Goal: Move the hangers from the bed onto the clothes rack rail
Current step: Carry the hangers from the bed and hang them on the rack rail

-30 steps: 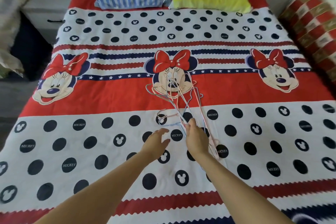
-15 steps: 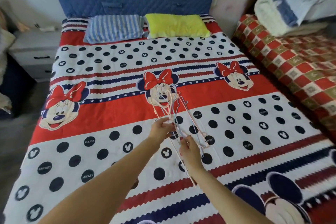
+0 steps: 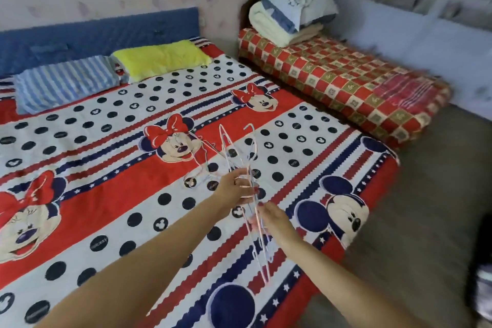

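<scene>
Nearest, the right hand (image 3: 274, 218) grips the lower wires of the hangers (image 3: 241, 165), fingers curled round them. Just beyond, the left hand (image 3: 235, 190) grips the same bundle higher up. Hanger hooks point away, raised above the bed (image 3: 106, 194). Farther back lie two pillows (image 3: 159, 58).

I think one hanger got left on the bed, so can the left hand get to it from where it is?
Probably not at once: the left hand already grips the hanger bundle. The loose hanger lies close beyond it on the bedspread, nothing between.
</scene>
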